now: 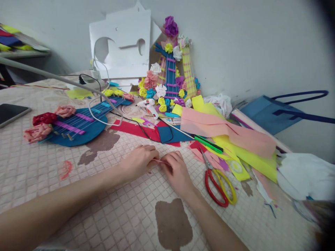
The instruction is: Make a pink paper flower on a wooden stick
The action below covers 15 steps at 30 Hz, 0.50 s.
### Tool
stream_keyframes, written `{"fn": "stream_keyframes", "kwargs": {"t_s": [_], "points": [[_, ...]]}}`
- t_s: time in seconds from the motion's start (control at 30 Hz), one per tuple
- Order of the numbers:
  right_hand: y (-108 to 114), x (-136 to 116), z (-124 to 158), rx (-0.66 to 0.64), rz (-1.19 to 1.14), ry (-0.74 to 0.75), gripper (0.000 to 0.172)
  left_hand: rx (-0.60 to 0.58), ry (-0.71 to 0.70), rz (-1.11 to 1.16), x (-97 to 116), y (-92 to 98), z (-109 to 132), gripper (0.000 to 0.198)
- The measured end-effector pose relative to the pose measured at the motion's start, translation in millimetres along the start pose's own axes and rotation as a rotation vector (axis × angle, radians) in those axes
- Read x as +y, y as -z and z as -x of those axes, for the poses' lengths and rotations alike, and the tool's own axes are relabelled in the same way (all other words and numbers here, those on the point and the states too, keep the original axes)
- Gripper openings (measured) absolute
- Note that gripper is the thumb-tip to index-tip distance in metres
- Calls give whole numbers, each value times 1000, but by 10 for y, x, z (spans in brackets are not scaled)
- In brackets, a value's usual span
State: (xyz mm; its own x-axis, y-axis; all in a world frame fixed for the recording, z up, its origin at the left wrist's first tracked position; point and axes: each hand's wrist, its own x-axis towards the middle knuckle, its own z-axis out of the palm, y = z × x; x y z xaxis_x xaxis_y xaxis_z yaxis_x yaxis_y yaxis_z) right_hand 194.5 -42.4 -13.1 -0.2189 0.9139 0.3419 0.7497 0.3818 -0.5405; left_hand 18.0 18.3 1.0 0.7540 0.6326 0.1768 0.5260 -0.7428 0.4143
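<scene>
My left hand [140, 161] and my right hand [178, 170] meet low on the checked table cover [39, 174]. Both are closed in a pinch on a thin pink paper strip [161, 161] that runs between their fingertips. The strip lies flat against the cover. Red and yellow handled scissors [218, 183] lie just right of my right hand. A green pen [209, 144] rests on paper scraps beyond them.
A blue paper guitar [78, 123] with paper flowers lies at the left, more decorated guitars [170, 73] lean on the wall. A white glue gun [148, 104], its cable, pink and yellow paper sheets [235, 139], a phone [10, 113] and a blue bag [274, 111] surround the hands.
</scene>
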Motion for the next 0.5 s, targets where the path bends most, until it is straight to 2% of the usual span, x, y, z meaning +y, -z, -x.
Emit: {"fn": "stream_keyframes", "kwargs": {"t_s": [0.17, 0.3, 0.4, 0.5], "points": [[51, 120, 25, 55, -24, -39, 11, 28, 69, 94, -125, 64, -7, 8], [78, 185, 37, 53, -36, -71, 10, 33, 113, 121, -181, 65, -26, 12], [89, 182, 33, 46, -40, -68, 11, 60, 79, 139, -196, 32, -32, 10], [93, 168, 29, 47, -34, -64, 11, 156, -39, 152, -177, 5, -36, 19]]}}
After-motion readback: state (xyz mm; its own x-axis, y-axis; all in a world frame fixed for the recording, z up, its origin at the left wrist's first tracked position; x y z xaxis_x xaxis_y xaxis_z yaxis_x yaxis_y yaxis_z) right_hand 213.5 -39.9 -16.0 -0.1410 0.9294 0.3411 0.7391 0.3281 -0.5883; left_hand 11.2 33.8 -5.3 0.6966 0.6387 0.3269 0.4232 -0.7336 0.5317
